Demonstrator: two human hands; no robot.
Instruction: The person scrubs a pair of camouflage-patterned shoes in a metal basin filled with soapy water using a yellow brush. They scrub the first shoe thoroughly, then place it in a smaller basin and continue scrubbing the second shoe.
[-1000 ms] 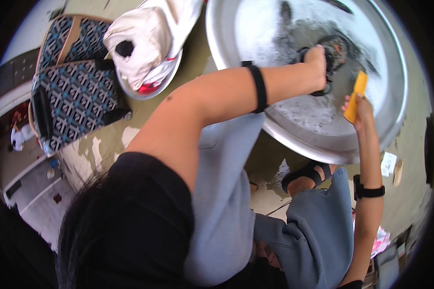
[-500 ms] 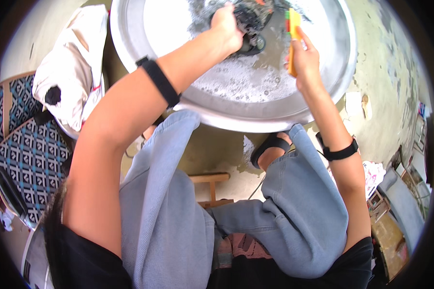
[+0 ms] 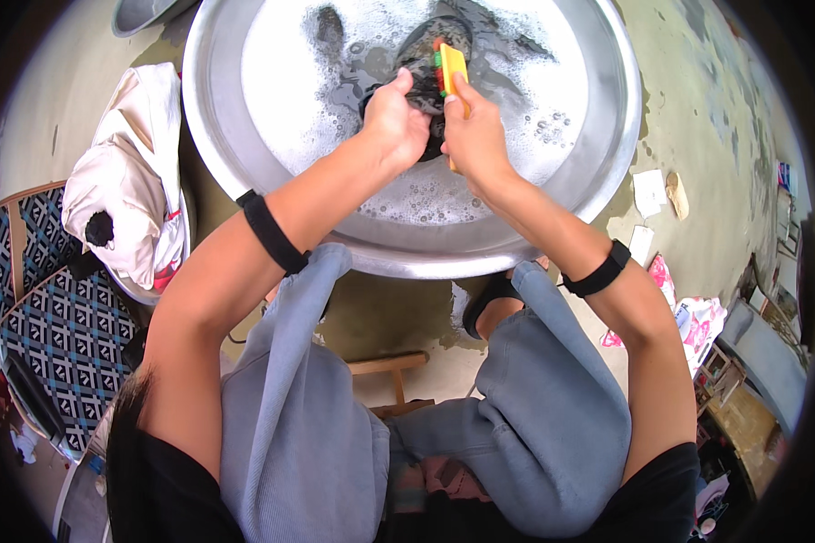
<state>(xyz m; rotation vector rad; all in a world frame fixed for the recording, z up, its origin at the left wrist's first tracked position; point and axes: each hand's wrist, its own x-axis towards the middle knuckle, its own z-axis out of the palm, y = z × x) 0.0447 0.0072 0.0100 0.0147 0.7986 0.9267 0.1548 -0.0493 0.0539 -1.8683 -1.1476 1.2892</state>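
A wide metal basin holds grey, sudsy water at the top of my view. In its middle, my left hand grips a dark, wet item that looks like a shoe, partly under my fingers. My right hand is closed on a yellow brush with red and green bristles, which rests on or just over the dark item; contact is unclear. Both forearms wear black straps.
Left are a pale cloth bundle in a tub, patterned luggage and another metal basin. Right are paper scraps, a pink-and-white bag and clutter. A wooden stool shows between my legs.
My right hand has moved the brush leftward onto or close over the dark item, which was apart from it earlier. My view has straightened, showing both forearms more evenly.
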